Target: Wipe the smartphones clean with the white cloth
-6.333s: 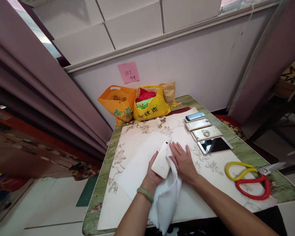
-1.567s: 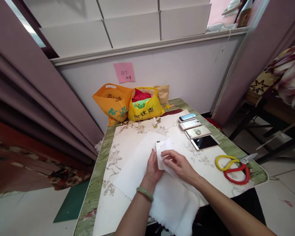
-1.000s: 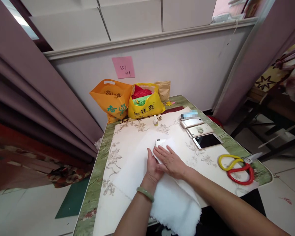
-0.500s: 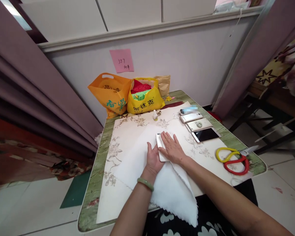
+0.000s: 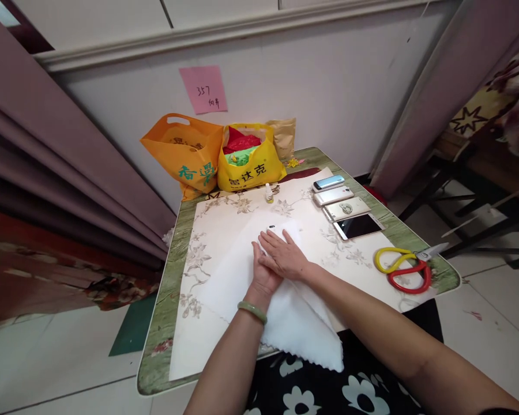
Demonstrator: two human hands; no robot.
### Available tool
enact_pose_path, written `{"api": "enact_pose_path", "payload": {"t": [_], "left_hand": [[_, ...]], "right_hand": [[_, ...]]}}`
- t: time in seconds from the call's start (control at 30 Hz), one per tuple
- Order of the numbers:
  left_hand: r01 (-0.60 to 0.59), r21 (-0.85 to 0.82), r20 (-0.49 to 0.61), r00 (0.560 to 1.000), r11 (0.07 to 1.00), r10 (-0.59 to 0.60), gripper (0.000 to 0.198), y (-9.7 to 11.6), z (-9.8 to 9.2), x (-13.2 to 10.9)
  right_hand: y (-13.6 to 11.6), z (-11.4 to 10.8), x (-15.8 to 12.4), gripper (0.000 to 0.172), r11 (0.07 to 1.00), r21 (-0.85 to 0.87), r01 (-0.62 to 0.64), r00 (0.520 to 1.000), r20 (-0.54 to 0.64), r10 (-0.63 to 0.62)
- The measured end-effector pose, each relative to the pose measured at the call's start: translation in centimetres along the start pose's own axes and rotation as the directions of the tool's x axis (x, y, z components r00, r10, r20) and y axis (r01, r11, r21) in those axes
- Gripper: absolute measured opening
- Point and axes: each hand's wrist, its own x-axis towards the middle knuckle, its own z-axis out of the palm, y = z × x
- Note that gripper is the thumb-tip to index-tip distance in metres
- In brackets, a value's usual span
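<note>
A white phone [image 5: 275,230] lies over a white cloth [image 5: 305,331] in the middle of the table. Only its top end with the dark camera spot shows; my hands cover the rest. My left hand [image 5: 264,278], a green bangle at its wrist, cups the phone from the left, thumb up and other fingers hidden. Flat across the phone rests my right hand [image 5: 286,257], its fingers stretched out and reaching over my left thumb side. The cloth's scalloped corner hangs over the table's front edge toward my lap.
Several phones [image 5: 358,226] lie in a row at the right. Nearer me are scissors [image 5: 409,268] with yellow and red handles. A small white bottle [image 5: 269,193] stands behind my hands. An orange bag [image 5: 190,153] and a yellow bag [image 5: 253,173] stand at the back.
My right hand has slid left across the phone, now covering most of it and overlapping my left hand. The camera view has shifted slightly.
</note>
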Motion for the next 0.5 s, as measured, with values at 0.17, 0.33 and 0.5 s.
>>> {"api": "enact_pose_path", "payload": {"t": [0.17,0.33,0.5], "left_hand": [[0.065,0.098,0.119,0.990,0.993,-0.076,0.067,0.0,0.1,0.1],[0.094,0.137,0.176,0.977,0.986,-0.118,0.072,0.0,0.2,-0.5],[0.123,0.150,0.146,0.979,0.981,-0.145,0.075,0.2,0.1,-0.8]], "right_hand": [[1.5,-0.3,2.4,0.069,0.991,0.014,-0.135,0.991,0.006,0.134],[2.7,-0.2,2.1,0.074,0.953,-0.012,-0.304,0.952,-0.035,0.304],[2.8,0.7,-1.4,0.079,0.939,-0.084,-0.335,0.938,-0.128,0.323]]}}
